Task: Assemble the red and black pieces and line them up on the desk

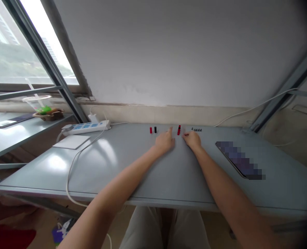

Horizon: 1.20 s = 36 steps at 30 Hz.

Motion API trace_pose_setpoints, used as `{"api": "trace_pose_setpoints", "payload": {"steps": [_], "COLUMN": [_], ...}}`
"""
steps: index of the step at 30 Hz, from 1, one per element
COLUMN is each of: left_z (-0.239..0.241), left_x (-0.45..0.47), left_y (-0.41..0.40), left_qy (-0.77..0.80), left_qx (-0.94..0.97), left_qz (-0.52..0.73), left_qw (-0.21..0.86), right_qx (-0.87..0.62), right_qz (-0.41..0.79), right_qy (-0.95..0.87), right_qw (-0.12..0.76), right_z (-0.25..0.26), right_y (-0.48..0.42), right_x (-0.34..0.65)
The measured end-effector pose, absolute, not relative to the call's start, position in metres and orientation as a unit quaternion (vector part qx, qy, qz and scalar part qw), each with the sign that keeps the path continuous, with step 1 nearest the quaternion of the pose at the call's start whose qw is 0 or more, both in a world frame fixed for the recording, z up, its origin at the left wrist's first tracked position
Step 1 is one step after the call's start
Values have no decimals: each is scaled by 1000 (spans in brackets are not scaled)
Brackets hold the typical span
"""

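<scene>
Cylinder in red and black sits on the bench between the hands, upright or lying I cannot tell. I judge it light, stiff and smooth, apt to roll, so I favour a fingertip pinch round its middle. The left hand is just beside it, index finger extended, its grip unreadable; the right hand's fingertips look close together, but I cannot tell whether they close on anything.

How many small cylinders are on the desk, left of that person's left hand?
2: a red cylinder and, just right of it, a black cylinder, both near the desk's back edge. The left hand may hide others.
</scene>
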<state>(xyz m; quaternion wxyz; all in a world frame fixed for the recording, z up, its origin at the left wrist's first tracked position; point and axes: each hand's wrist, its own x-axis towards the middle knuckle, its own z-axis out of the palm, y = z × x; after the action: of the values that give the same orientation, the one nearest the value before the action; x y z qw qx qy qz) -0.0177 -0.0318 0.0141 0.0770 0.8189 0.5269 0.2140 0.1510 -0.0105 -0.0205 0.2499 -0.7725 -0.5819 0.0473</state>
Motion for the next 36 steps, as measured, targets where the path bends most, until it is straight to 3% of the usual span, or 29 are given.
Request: {"api": "trace_pose_setpoints", "payload": {"steps": [12, 18, 25, 30, 36], "left_z": [11, 4, -6, -10, -5], "left_x": [-55, -55, -61, -55, -43], "left_y": [-26, -17, -6, -2, -14], "left_qy": [637, 640, 605, 521, 440], "left_qx": [744, 748, 740, 708, 642], "left_qz": [190, 166, 287, 434, 500], "left_qw": [66, 63, 64, 197, 380], "right_qx": [-780, -782, -794, -735, -606], "right_qz": [51, 38, 17, 78, 370], "right_qy": [-572, -586, -595, -638, -607], "right_qw": [250, 208, 126, 216, 357], "right_z": [-17, -13, 6, 7, 8], "right_y": [-13, -15, -31, -27, -30], "right_x": [150, 150, 136, 123, 108]}}
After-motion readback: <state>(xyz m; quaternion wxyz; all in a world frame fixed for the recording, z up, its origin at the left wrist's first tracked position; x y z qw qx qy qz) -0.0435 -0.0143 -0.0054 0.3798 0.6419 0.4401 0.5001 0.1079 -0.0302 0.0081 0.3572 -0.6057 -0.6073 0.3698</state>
